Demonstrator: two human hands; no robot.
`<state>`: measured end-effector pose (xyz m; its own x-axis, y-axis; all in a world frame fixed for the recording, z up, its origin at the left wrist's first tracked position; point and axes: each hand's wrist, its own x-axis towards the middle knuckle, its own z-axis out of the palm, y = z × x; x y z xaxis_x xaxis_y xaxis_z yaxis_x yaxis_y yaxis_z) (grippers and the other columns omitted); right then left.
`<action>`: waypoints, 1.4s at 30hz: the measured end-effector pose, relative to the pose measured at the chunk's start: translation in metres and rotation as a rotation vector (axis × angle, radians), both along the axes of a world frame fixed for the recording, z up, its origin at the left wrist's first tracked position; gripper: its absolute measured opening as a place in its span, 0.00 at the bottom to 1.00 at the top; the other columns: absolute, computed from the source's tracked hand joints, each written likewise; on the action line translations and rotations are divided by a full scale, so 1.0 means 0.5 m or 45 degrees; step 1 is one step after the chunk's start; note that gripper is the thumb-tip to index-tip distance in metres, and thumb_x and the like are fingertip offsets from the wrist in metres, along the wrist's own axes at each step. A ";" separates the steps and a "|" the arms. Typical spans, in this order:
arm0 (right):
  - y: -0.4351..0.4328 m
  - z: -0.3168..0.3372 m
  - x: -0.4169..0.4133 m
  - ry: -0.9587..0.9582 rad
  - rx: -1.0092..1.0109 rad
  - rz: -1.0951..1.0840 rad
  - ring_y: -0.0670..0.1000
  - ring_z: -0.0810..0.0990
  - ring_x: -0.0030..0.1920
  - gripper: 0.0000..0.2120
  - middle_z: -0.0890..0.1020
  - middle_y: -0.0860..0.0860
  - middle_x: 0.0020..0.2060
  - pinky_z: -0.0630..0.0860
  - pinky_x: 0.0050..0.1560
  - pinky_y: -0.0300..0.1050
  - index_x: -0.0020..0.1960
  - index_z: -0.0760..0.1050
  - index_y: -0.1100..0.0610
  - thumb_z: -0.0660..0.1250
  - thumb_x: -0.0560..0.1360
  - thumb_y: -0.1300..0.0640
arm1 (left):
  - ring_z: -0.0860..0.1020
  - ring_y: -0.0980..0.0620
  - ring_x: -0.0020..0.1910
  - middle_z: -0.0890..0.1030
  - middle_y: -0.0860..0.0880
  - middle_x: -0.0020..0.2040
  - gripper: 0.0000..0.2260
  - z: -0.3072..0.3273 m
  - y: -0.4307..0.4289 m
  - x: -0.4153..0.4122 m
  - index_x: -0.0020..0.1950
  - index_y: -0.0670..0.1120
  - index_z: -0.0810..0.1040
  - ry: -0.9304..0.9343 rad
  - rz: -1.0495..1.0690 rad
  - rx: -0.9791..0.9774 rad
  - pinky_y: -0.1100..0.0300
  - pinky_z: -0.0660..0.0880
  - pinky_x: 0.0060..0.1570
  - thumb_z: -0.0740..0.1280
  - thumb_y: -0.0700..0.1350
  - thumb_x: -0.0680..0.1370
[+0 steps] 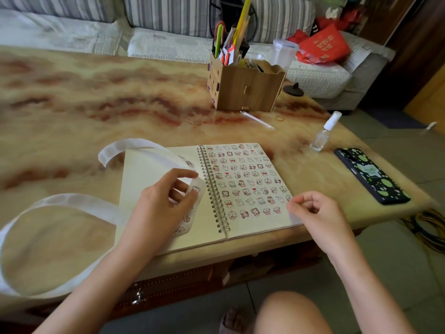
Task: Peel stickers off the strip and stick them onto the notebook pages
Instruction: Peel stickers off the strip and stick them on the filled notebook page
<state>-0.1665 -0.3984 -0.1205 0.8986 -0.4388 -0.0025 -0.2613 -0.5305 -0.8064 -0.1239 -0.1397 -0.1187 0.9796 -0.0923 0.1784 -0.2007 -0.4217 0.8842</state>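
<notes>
Curling white strip (pixel 72 202) in left hand (pixel 163 203); notebook (pixel 144 174) sticker-covered.

Spiral notebook (pixel 154 165) open on marble table (pixel 96 97). Right page full of stickers (pixel 245 182), left page bare. Left hand (pixel 166 201) pinches sticker strip (pixel 72 203) by the spiral; strip loops off toward 9 and 7 o'clock. Right hand (pixel 313 210) at the page's 5 o'clock corner, thumb meeting index, contents unclear. Pen organizer (pixel 245 90) at 12, phone (pixel 370 174) at 3.

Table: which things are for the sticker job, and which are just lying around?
For the job: sticker strip, notebook, left hand holding the strip.
Just lying about: wooden pen box, spray bottle, phone, rubber band.
</notes>
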 end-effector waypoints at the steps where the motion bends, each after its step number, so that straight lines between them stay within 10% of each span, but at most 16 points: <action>1: 0.002 -0.001 0.000 -0.041 0.007 -0.004 0.53 0.78 0.46 0.04 0.79 0.48 0.33 0.72 0.48 0.48 0.40 0.77 0.50 0.70 0.73 0.54 | 0.74 0.60 0.32 0.79 0.53 0.38 0.11 0.002 -0.001 -0.001 0.54 0.54 0.78 -0.008 0.005 -0.035 0.73 0.70 0.32 0.70 0.40 0.74; 6: 0.065 0.030 0.011 -0.292 0.119 0.136 0.37 0.75 0.34 0.03 0.80 0.48 0.37 0.69 0.36 0.26 0.43 0.78 0.53 0.70 0.74 0.59 | 0.76 0.62 0.32 0.82 0.57 0.38 0.14 0.019 -0.005 -0.010 0.56 0.54 0.75 -0.056 0.026 -0.240 0.72 0.71 0.34 0.71 0.42 0.73; 22: 0.250 0.061 0.033 -0.564 0.249 0.361 0.43 0.81 0.43 0.03 0.84 0.44 0.39 0.75 0.43 0.32 0.45 0.82 0.54 0.71 0.73 0.61 | 0.83 0.56 0.42 0.85 0.49 0.40 0.07 0.035 -0.019 -0.018 0.47 0.43 0.80 0.060 0.029 -0.790 0.69 0.76 0.42 0.73 0.40 0.70; 42: 0.231 0.055 0.048 -0.594 0.232 0.418 0.43 0.81 0.42 0.03 0.84 0.44 0.39 0.72 0.41 0.31 0.44 0.82 0.55 0.72 0.72 0.61 | 0.83 0.58 0.40 0.85 0.50 0.39 0.06 0.039 -0.023 -0.015 0.45 0.42 0.81 0.179 -0.070 -0.775 0.71 0.75 0.41 0.73 0.37 0.69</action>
<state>-0.1424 -0.2830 -0.0927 0.9115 -0.1675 0.3756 0.2964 -0.3658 -0.8822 -0.1314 -0.1513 -0.0993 0.9942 -0.0661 0.0845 -0.0720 0.1733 0.9822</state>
